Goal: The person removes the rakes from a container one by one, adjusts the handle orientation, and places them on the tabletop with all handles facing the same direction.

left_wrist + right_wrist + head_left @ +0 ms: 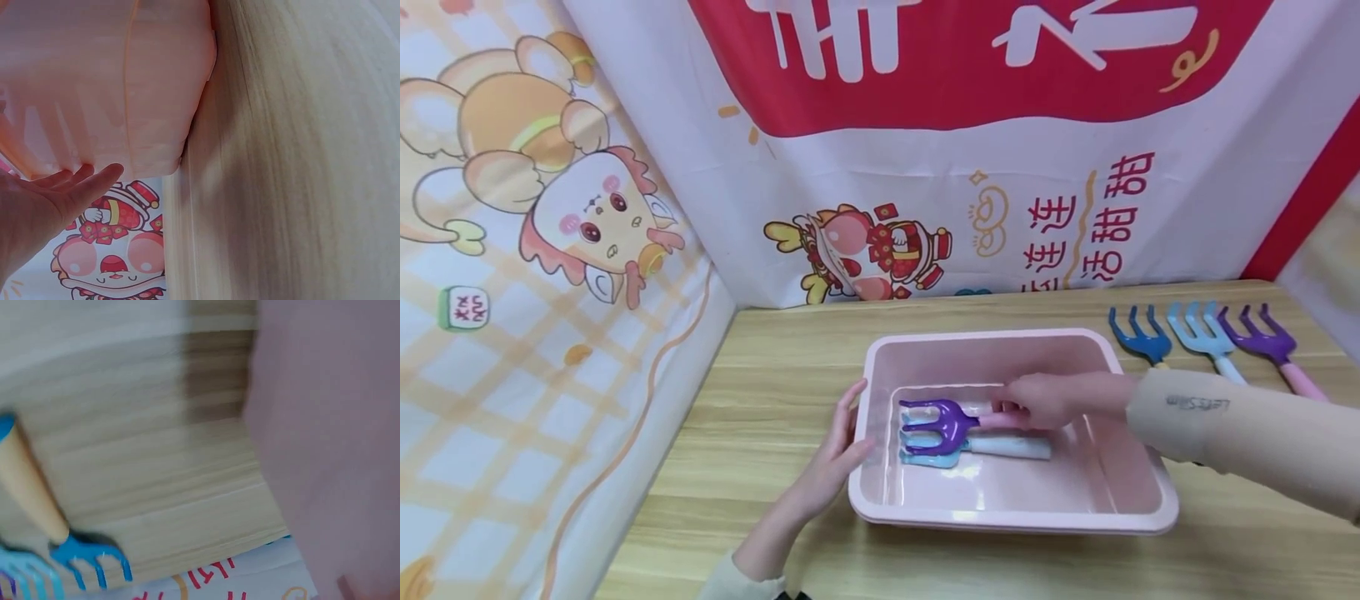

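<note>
A pale pink plastic bin (1097, 492) stands on the wooden table. Inside it, my right hand (1037, 402) grips the pink handle of a purple hand fork (951, 427), whose tines point left. Partly under that fork lies a light blue hand fork (1009, 448) on the bin's floor. My left hand (835, 458) rests against the bin's left wall, thumb near the rim. In the left wrist view, the left hand's fingers (94, 182) lie nearly straight along the outside of the bin. The right hand's grip is out of sight in the right wrist view.
Right of the bin lie a blue hand fork (1142, 340) with a wooden handle, a light blue fork (1202, 333) and a purple fork (1262, 337) with a pink handle. A printed cloth (887, 167) hangs behind the table (737, 400), another at its left.
</note>
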{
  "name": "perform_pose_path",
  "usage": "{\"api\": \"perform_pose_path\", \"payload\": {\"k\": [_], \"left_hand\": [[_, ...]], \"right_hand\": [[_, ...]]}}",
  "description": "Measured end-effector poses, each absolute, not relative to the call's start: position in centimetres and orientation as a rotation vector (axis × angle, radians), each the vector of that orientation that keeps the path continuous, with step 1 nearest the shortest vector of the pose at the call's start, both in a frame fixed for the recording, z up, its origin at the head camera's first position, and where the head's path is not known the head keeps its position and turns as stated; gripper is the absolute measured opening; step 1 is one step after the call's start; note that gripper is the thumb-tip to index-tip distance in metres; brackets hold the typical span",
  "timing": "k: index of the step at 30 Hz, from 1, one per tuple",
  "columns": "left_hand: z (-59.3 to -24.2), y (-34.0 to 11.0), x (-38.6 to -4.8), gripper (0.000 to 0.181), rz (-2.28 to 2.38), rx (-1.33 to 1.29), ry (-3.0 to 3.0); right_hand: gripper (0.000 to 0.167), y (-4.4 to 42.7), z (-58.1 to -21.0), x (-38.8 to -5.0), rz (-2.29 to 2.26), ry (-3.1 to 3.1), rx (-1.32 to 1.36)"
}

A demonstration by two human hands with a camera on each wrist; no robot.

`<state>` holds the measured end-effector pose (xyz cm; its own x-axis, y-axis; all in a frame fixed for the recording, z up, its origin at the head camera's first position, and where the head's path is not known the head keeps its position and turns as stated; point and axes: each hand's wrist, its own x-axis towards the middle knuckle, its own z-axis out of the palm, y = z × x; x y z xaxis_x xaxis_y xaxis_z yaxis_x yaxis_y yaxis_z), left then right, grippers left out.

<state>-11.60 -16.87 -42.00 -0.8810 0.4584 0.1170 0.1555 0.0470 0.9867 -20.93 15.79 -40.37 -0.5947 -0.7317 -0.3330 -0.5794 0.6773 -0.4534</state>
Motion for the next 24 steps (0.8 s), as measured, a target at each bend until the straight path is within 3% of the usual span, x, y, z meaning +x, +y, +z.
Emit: {"api": "perform_pose_path", "payload": {"k": [9,13,24], "left_hand": [[-42.1,-16.9,-11.6,0.071,1.922,0.633,2.089],[-42.1,-17.1,-11.6,0.071,1.911,0.629,2.087],[-42.2,-17.2,-11.7,0.070,1.896,0.638,2.107]], "right_hand": [[0.019,16.2,-35.0,-20.4,-0.511,2.393,-1.112],[0.030,16.7,-32.4,-20.4,-0.546,2.410,-1.142],[0.029,20.7,-27.3,-19.0,-0.617,2.530,-1.006]]}}
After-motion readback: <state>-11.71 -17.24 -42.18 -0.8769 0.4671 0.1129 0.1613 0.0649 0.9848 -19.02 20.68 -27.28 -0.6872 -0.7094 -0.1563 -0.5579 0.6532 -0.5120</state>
